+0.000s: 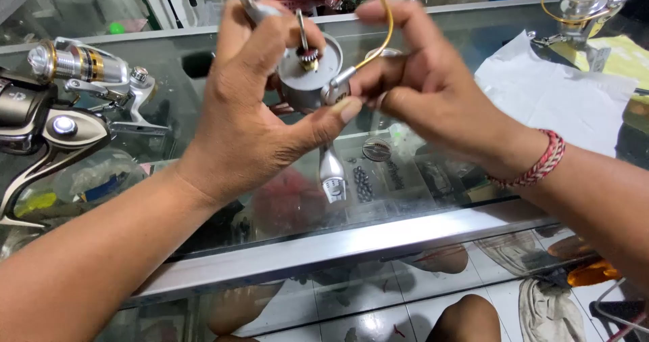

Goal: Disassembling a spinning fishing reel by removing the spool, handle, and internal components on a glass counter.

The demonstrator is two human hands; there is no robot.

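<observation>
I hold a grey spinning reel rotor [307,78] with a gold wire bail [385,27] up over a glass counter. My left hand [250,105] wraps around the rotor's left side, thumb under it. My right hand [426,78] pinches the bail's mount at the rotor's right edge, index finger resting on the gold wire. A small shaft with a brass nut [309,59] stands up in the rotor's middle. A red woven bracelet [537,163] is on my right wrist.
Two fishing reels [74,98] lie on the glass counter top [378,237] at left. Another silver reel [585,4] stands at the back right beside white paper [554,98]. Small parts show inside the case below. My knee [466,318] is at the bottom.
</observation>
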